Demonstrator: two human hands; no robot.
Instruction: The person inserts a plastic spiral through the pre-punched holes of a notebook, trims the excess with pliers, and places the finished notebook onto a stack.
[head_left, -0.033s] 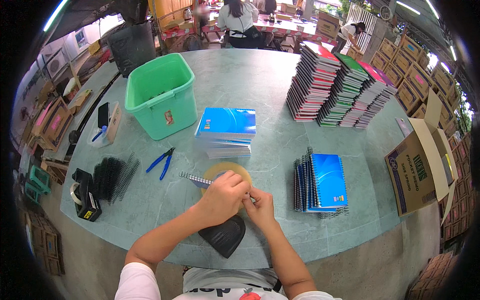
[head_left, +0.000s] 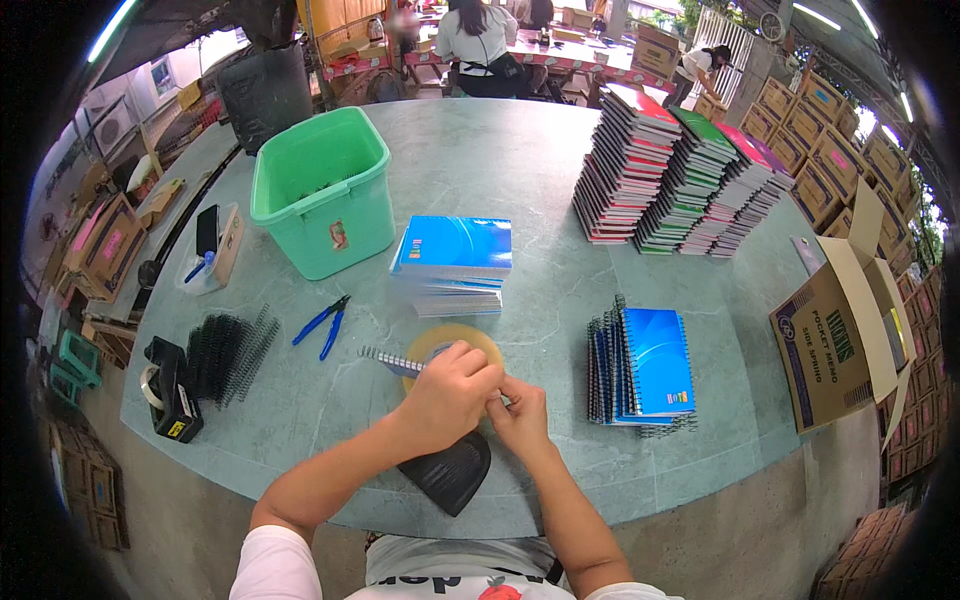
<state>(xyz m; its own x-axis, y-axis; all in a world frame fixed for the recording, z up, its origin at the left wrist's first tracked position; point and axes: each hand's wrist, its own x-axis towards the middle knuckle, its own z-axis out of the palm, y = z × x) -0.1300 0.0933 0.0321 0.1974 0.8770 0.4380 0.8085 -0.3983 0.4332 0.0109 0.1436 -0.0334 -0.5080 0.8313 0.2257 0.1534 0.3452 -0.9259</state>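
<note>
My left hand (head_left: 455, 388) is closed over a small spiral notebook (head_left: 396, 362), held with its bound edge up. A dark wire coil (head_left: 372, 353) sticks out past the notebook's far-left end. My right hand (head_left: 520, 410) touches the left, thumb and fingers pinched at the notebook's other end; what lies between them is hidden. Under the hands is a yellowish ring, like a tape roll (head_left: 487, 345). A black ribbed pad (head_left: 450, 475) lies nearer me. Beyond the hands stands a stack of blue-covered notepads (head_left: 458, 245). Blue spiral-bound notebooks (head_left: 658, 360) are piled to the right.
Blue-handled pliers (head_left: 322, 325), loose black wire coils (head_left: 230, 355) and a tape dispenser (head_left: 172, 390) lie left. A green bin (head_left: 345, 235) stands behind them. Tall notebook stacks (head_left: 625, 165) rise far right. An open carton (head_left: 830, 335) is at the right edge. People work beyond.
</note>
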